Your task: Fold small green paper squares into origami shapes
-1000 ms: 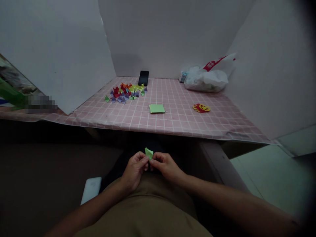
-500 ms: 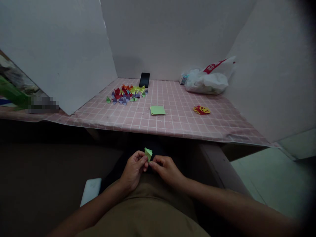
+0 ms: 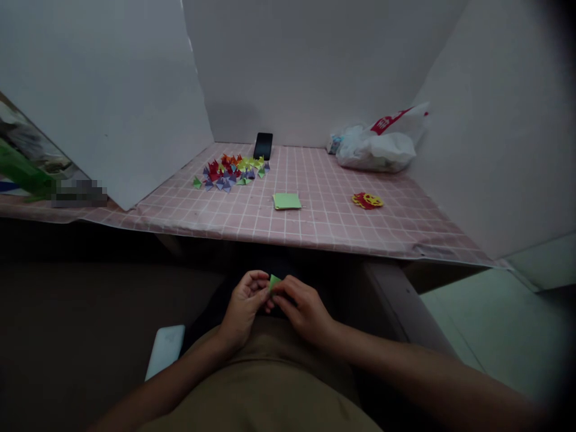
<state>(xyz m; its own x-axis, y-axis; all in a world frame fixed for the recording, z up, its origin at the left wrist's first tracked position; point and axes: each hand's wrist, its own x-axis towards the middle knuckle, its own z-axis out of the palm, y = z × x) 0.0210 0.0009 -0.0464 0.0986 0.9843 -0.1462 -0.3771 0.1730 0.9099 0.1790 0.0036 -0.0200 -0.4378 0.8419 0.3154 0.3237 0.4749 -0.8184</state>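
A small folded piece of green paper (image 3: 274,281) is held over my lap, below the table's front edge. My left hand (image 3: 245,305) pinches it from the left between thumb and fingers. From the right, my right hand (image 3: 302,305) has thumb and fingertips closed on the same paper, covering much of it. On the table lies a stack of green square paper sheets (image 3: 287,201), with a yellow edge showing at its left. Several small folded paper figures (image 3: 225,175) in red, orange, yellow, purple and green stand clustered farther back on the left.
A black phone (image 3: 263,146) leans at the back wall. A white plastic bag (image 3: 378,150) sits at the back right, with red and yellow cut-out pieces (image 3: 367,200) nearer. White panels enclose the pink checked table (image 3: 324,225). A white, rounded flat object (image 3: 165,350) lies beside my left forearm.
My right hand has shifted up, its fingers now over the green paper. The paper has turned, and less of it shows. Things on the table have not moved.
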